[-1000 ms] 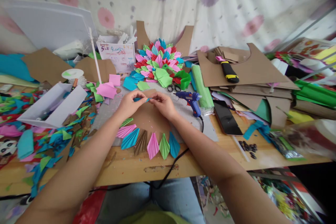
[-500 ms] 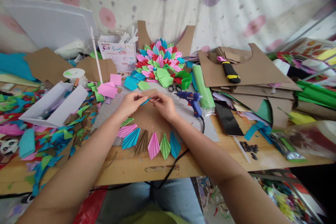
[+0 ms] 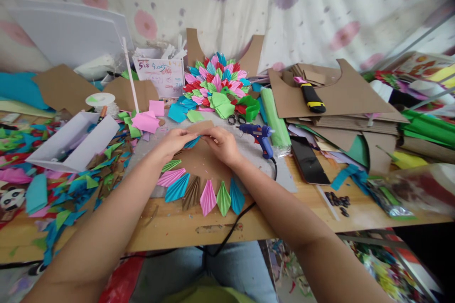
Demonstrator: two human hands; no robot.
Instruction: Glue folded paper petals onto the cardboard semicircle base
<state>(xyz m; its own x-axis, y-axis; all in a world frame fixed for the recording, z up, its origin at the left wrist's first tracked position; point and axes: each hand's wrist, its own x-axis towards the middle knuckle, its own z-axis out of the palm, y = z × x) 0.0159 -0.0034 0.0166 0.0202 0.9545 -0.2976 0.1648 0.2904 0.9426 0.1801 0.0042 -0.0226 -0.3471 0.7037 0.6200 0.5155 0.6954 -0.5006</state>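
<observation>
My left hand (image 3: 174, 141) and my right hand (image 3: 221, 143) meet over a brown cardboard disc (image 3: 202, 163) and together pinch a small folded blue paper piece (image 3: 192, 142). Both hands have their fingers closed on it. Along the disc's near edge sits a fan of folded paper petals (image 3: 207, 196) in pink, blue, brown and green. A blue glue gun (image 3: 260, 138) lies just right of my right hand, its black cord running off the table's front edge.
A finished multicoloured paper flower (image 3: 215, 83) leans at the back. Scissors (image 3: 236, 119) lie beside it. Cardboard sheets (image 3: 334, 97) and a yellow-black knife (image 3: 309, 95) are stacked right. A white tray (image 3: 73, 141) and paper scraps (image 3: 71, 189) crowd the left. A black phone (image 3: 307, 159) lies nearby.
Both hands have sunk slightly toward the cardboard disc with the blue piece, which has tilted between the fingertips. Nothing else has moved.
</observation>
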